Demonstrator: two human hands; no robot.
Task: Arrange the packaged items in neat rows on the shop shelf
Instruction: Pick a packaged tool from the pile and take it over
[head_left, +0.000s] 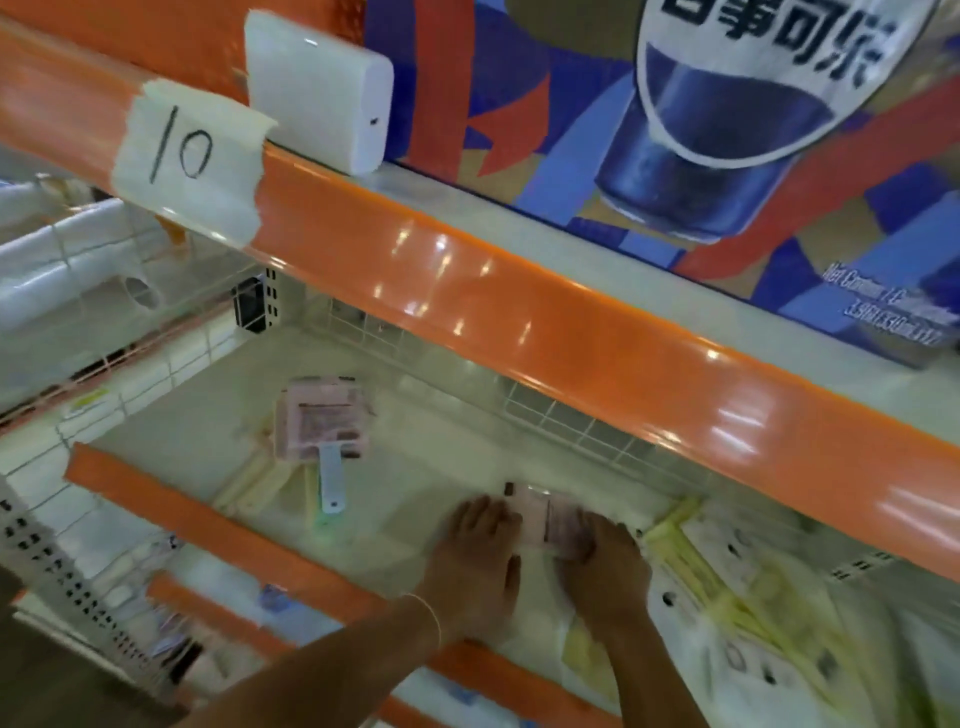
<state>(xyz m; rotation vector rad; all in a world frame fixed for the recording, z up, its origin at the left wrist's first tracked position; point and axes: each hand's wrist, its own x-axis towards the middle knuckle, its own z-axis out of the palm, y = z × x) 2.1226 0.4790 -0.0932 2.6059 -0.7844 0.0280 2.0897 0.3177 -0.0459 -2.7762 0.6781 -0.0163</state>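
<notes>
On the white shelf (415, 467) lies a pink packaged item (545, 517), flat, between my two hands. My left hand (475, 556) lies on its left edge with fingers stretched forward. My right hand (605, 564) covers its right side, fingers on top; how they bend is blurred. A second pink packet (322, 418) with a white hang tab lies farther left, over pale yellow packets. Yellow and white packets (727, 597) are piled at the right of the shelf.
An orange shelf edge (519, 312) crosses overhead, with a taped label reading 10 (187, 156). On the shelf above stand a white box (317, 93) and a blue printed carton (701, 130). A wire divider (130, 395) bounds the left; more packets sit on lower shelves.
</notes>
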